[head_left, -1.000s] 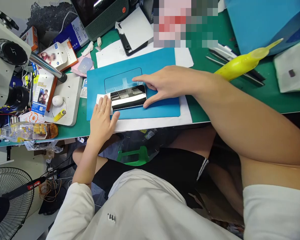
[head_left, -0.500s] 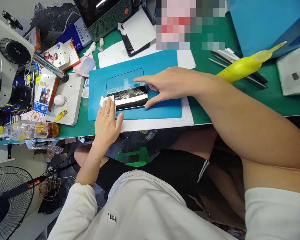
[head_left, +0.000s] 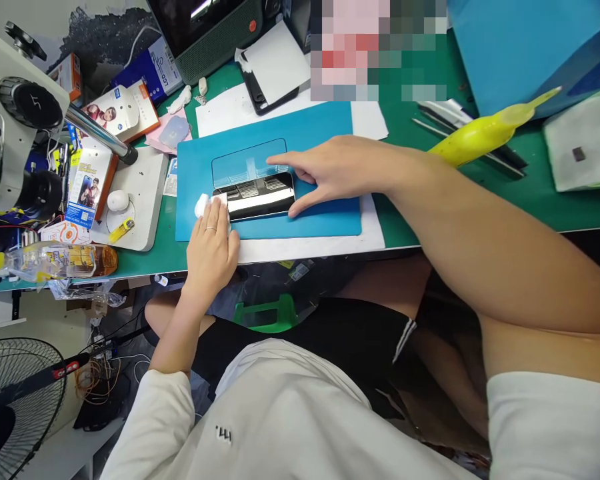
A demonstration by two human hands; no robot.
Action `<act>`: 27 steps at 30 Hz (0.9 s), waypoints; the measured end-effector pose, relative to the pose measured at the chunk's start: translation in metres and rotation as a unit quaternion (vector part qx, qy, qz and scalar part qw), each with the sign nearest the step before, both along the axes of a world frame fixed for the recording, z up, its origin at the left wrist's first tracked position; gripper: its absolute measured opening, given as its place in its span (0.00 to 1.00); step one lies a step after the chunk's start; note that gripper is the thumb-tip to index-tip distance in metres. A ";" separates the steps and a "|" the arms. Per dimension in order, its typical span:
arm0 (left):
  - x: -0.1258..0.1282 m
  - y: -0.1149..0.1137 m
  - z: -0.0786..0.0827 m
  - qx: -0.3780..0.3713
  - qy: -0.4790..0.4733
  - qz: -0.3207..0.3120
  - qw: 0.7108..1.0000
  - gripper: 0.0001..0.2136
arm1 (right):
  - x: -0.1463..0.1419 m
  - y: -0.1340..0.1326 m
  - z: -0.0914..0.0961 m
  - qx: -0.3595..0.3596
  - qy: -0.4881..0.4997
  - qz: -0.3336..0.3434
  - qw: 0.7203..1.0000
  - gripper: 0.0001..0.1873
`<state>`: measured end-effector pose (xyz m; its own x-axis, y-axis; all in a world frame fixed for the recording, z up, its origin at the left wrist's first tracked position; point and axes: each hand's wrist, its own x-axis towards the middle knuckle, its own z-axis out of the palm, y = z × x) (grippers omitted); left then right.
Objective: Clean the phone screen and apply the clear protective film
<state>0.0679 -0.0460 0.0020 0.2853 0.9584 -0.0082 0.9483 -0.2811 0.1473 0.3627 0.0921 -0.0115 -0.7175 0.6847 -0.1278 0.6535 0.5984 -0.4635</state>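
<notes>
The phone (head_left: 260, 198) lies near the centre of the frame, flat on a blue mat (head_left: 325, 217), and a clear dark-rimmed pane (head_left: 230, 159) is seen at its upper edge. The mat is laid over white paper (head_left: 373, 233) on the green table (head_left: 545, 207), presumably so that the phone is kept off the hard top.

A white cloth (head_left: 201, 205) is held down on the phone's left end by the left hand (head_left: 213, 257). Its fingers are laid together and nearly flat; whether the cloth is also pinched beneath them cannot be told.

The phone's right end is framed by the right hand (head_left: 330, 170), with thumb and forefinger spread well apart and nothing clamped between them. The thumb is placed at the lower right corner, apparently as a stop against sliding. The forefinger is extended over the pane; contact there cannot be confirmed.

A yellow squeeze bulb (head_left: 475, 139) is noted at the upper right, beyond the right forearm, where the mat is left unobstructed by it.
</notes>
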 end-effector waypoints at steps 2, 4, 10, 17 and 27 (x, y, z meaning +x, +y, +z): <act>-0.005 -0.009 0.003 0.003 0.002 0.001 1.000 0.30 | 0.000 0.000 0.000 0.003 0.004 -0.004 1.000 0.63; -0.006 -0.008 0.006 -0.005 0.007 -0.006 1.000 0.30 | 0.000 -0.002 0.001 0.009 0.001 -0.006 1.000 0.62; 0.014 0.013 0.006 -0.025 0.018 -0.025 0.999 0.31 | 0.000 -0.003 0.003 0.023 -0.004 0.000 1.000 0.58; -0.003 -0.001 0.009 -0.011 0.027 -0.021 0.999 0.33 | 0.002 -0.002 0.000 0.014 0.008 0.002 1.000 0.61; 0.009 -0.005 0.016 -0.022 0.035 -0.051 0.998 0.33 | -0.001 -0.005 0.006 0.012 -0.001 0.005 1.000 0.60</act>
<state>0.0774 -0.0510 0.0175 0.3792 0.9225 -0.0726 0.9232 -0.3719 0.0967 0.3619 0.0875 -0.0053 -0.7248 0.6797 -0.1127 0.6477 0.6164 -0.4478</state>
